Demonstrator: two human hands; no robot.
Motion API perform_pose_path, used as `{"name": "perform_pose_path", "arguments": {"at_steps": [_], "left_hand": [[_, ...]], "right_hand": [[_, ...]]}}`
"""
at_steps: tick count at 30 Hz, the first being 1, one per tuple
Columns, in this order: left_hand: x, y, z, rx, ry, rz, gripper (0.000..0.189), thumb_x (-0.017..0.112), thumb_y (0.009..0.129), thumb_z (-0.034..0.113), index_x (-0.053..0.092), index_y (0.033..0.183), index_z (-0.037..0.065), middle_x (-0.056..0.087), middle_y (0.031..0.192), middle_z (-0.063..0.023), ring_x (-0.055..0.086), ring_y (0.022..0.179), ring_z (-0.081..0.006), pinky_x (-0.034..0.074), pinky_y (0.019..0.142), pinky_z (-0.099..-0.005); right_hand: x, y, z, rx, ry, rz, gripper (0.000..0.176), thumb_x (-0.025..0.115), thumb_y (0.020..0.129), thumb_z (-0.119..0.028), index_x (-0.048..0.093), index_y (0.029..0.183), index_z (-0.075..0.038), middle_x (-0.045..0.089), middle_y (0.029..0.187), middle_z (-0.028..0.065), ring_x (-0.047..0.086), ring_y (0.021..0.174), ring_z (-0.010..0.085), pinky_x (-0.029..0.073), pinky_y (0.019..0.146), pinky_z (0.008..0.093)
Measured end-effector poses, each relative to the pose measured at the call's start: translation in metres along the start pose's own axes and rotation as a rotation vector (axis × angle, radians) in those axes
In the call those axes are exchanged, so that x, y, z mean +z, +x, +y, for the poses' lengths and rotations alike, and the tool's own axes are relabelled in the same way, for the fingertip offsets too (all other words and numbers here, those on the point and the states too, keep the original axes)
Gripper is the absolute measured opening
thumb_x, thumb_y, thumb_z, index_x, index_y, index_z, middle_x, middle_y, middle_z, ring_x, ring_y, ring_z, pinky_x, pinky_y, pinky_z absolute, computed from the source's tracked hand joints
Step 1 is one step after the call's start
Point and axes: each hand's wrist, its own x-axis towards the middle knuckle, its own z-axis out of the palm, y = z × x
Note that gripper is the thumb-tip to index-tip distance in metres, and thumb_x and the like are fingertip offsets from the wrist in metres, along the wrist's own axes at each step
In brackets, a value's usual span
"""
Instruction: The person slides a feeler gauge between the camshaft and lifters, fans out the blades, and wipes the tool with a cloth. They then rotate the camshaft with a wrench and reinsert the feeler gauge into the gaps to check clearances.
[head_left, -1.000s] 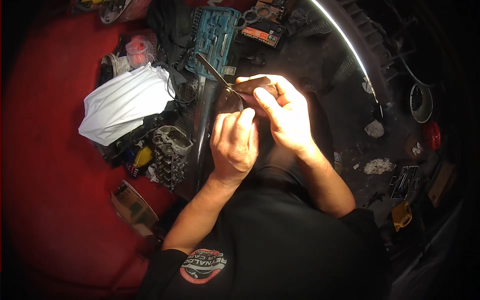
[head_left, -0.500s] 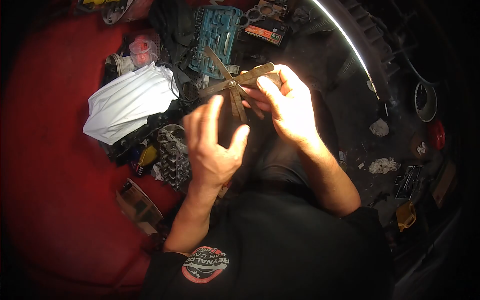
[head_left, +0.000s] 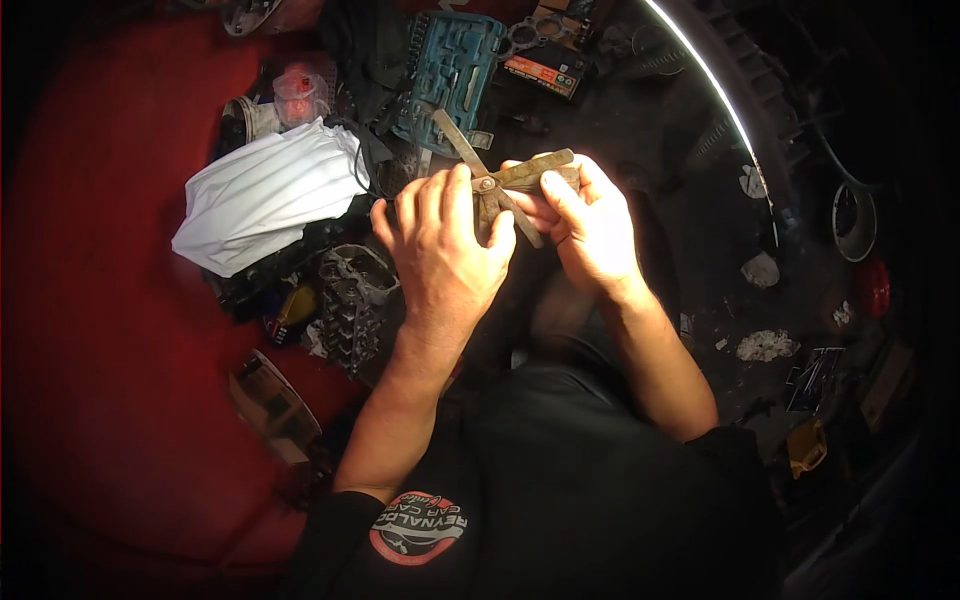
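Note:
A worn, brownish feeler gauge (head_left: 518,173) is held up in front of my chest, its flat blades fanned out in several directions from a round pivot. My right hand (head_left: 598,225) pinches its right side, thumb laid on top and fingers beneath. On the other side, my left hand (head_left: 450,235) has its fingers bent over the left part of the gauge, close by the pivot, and its thumb at the lower blades. The left fingertips and the blade ends under them are hidden.
A teal tool case (head_left: 450,75) lies open beyond my hands. To the left are a white cloth (head_left: 270,195) over dark parts and a metal engine part (head_left: 352,300). A bright light strip (head_left: 712,85) curves at upper right; crumpled paper (head_left: 767,345) lies on the floor.
My left hand has moved up and right onto the feeler gauge, its fingers now bent over the left blades. In view, the gauge and right hand sit slightly lower and further right.

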Motion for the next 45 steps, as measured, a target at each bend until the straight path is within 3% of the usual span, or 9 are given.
{"name": "perform_pose_path", "arguments": {"at_steps": [5,6,10,13,19,24,26,30,45], "left_hand": [[-0.019,-0.006,-0.004,-0.001,-0.287,0.213,0.081,0.084,0.068,0.030,0.048,0.136,0.003,0.054,0.127,-0.0169,0.048,0.120,-0.0362,0.033,0.100,-0.0555],[-0.022,-0.010,-0.008,-0.038,-0.265,0.277,0.073,0.084,0.070,0.023,0.051,0.132,0.002,0.058,0.122,-0.0157,0.052,0.115,-0.0344,0.037,0.099,-0.0484],[-0.019,-0.023,-0.027,-0.343,-0.568,0.044,0.038,0.075,0.082,0.004,0.061,0.117,-0.004,0.070,0.091,-0.0119,0.067,0.080,-0.0182,0.053,0.076,-0.0283],[-0.003,-0.026,-0.035,-0.589,-1.160,-0.094,0.022,0.062,0.092,-0.002,0.061,0.113,-0.008,0.070,0.089,-0.0116,0.067,0.082,-0.0145,0.055,0.077,-0.0255],[0.004,-0.028,-0.055,-0.534,-1.447,-0.206,0.025,0.057,0.094,0.000,0.059,0.117,-0.007,0.069,0.093,-0.0121,0.067,0.086,-0.0167,0.054,0.083,-0.0296],[-0.016,-0.014,-0.065,-0.490,-1.370,0.036,0.033,0.058,0.092,0.004,0.058,0.124,-0.004,0.068,0.103,-0.0108,0.061,0.087,-0.0103,0.047,0.077,-0.0213],[-0.038,0.002,-0.069,-0.435,-1.049,-0.070,0.030,0.057,0.093,0.010,0.062,0.118,-0.006,0.069,0.103,-0.0117,0.063,0.092,-0.0150,0.047,0.088,-0.0270],[-0.045,0.032,-0.052,-0.383,-0.875,-0.279,0.025,0.059,0.095,0.012,0.066,0.109,-0.007,0.072,0.090,-0.0112,0.066,0.084,-0.0137,0.049,0.080,-0.0253],[-0.032,0.041,-0.027,-0.458,-1.123,-0.303,0.018,0.059,0.091,-0.002,0.060,0.107,-0.011,0.069,0.093,-0.0138,0.068,0.082,-0.0147,0.057,0.076,-0.0280]], "right_hand": [[-0.008,0.007,-0.003,0.047,0.175,0.008,0.022,0.053,0.098,-0.011,0.048,0.116,0.002,0.060,0.117,0.0222,0.065,0.102,0.0324,0.057,0.086,0.0450],[-0.011,0.008,-0.003,0.045,0.171,0.020,0.022,0.053,0.098,-0.010,0.048,0.116,0.002,0.060,0.118,0.0223,0.065,0.102,0.0330,0.058,0.087,0.0452],[-0.017,0.011,0.001,0.043,0.192,-0.011,0.022,0.053,0.098,-0.010,0.047,0.115,0.002,0.059,0.119,0.0227,0.066,0.102,0.0334,0.058,0.086,0.0463],[-0.009,0.013,0.002,0.061,0.215,-0.036,0.022,0.053,0.098,-0.011,0.047,0.115,0.001,0.059,0.120,0.0229,0.066,0.101,0.0333,0.059,0.084,0.0470],[-0.007,0.014,-0.004,0.067,0.189,-0.085,0.021,0.050,0.101,-0.015,0.047,0.117,-0.002,0.058,0.124,0.0231,0.066,0.103,0.0327,0.059,0.085,0.0463],[-0.005,0.015,-0.012,0.076,0.101,-0.111,0.022,0.052,0.100,-0.016,0.048,0.117,-0.003,0.059,0.121,0.0231,0.067,0.102,0.0321,0.060,0.082,0.0436],[-0.004,0.014,-0.014,0.095,0.082,-0.132,0.023,0.053,0.100,-0.017,0.048,0.117,-0.002,0.059,0.121,0.0233,0.068,0.101,0.0317,0.060,0.081,0.0427],[-0.002,0.016,-0.011,0.122,0.046,-0.167,0.023,0.055,0.099,-0.017,0.049,0.116,-0.001,0.061,0.117,0.0238,0.068,0.099,0.0300,0.059,0.082,0.0414],[-0.009,0.014,-0.029,0.159,-0.021,-0.195,0.024,0.058,0.097,-0.014,0.049,0.114,0.001,0.064,0.114,0.0212,0.070,0.091,0.0234,0.060,0.071,0.0325]]}}
